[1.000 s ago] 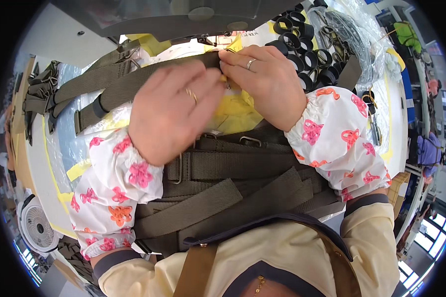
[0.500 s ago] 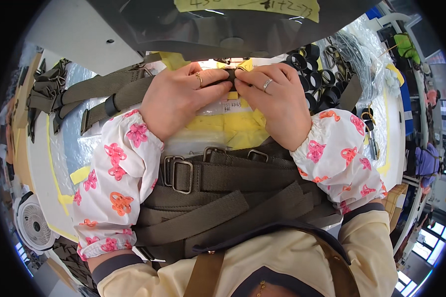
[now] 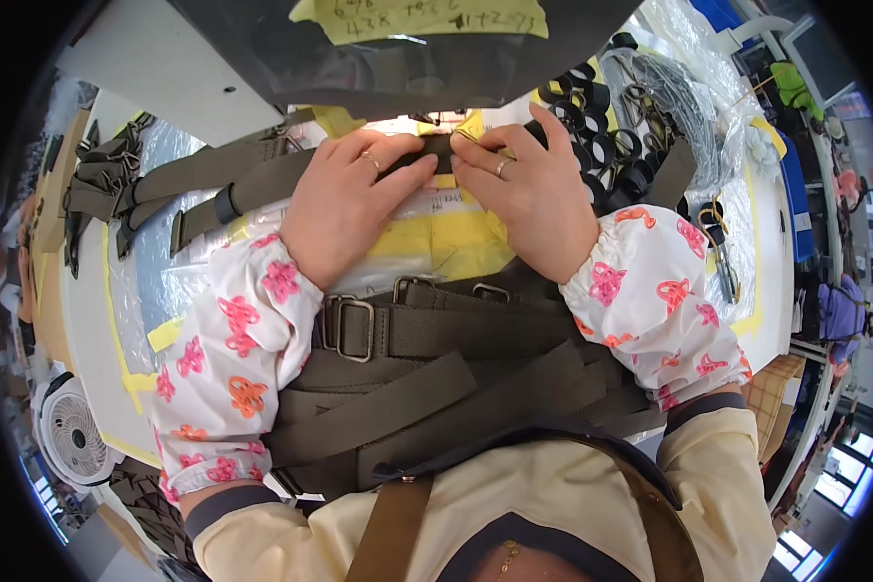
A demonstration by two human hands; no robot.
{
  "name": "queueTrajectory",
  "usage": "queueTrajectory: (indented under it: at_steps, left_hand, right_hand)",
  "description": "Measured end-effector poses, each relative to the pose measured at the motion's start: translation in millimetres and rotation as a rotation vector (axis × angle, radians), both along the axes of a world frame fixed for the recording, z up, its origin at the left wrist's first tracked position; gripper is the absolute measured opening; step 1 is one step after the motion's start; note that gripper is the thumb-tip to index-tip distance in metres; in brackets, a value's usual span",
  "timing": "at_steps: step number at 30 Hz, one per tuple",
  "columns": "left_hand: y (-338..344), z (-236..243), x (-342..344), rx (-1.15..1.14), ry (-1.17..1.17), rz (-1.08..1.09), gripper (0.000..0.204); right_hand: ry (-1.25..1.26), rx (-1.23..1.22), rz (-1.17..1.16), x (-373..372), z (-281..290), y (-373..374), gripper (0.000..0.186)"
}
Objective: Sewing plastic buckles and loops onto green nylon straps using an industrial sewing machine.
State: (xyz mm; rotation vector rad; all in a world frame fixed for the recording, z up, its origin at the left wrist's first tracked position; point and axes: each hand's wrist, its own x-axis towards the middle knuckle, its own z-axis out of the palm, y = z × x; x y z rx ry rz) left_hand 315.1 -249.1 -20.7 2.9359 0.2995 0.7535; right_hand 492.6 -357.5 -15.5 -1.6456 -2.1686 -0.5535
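A dark olive webbing strap (image 3: 438, 148) runs beneath the lit needle area of a sewing machine (image 3: 398, 82) and on to the left. My left hand (image 3: 351, 199) grips this strap, thumb and forefinger pressed on it just left of the needle area. From the right, my right hand (image 3: 532, 194) pinches the strap's edge between thumb and forefinger, its other fingers partly lifted. My fingertips partly hide the strap. Across my lap lies a pile of similar straps (image 3: 407, 388), with metal slide buckles (image 3: 355, 328) on them.
Black rings (image 3: 633, 184) and metal buckles crowd the right of the machine, near clear plastic sheeting (image 3: 679, 68). Small thread snips (image 3: 726, 272) lie at the right edge. More straps (image 3: 199, 179) extend left over plastic. A white fan (image 3: 73, 432) stands at lower left.
Both hands appear slightly further left and remain at the strap. Some of my right hand's fingers have lifted and spread. The whole view has shifted a little.
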Motion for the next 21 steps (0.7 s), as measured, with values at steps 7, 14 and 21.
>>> queueTrajectory:
  at_steps: [7, 14, 21]
  left_hand:
    - [4, 3, 4, -0.165, -0.088, -0.002, 0.023]
    - [7, -3, 1, -0.2, -0.056, -0.029, 0.024]
    - [6, -7, -6, -0.118, -0.023, 0.014, 0.028]
  right_hand:
    - [0.03, -0.115, 0.011, 0, 9, -3, 0.029]
    - [0.041, -0.157, 0.016, 1, 16, -1, 0.023]
    - [0.069, -0.236, 0.049, 0, 22, 1, 0.027]
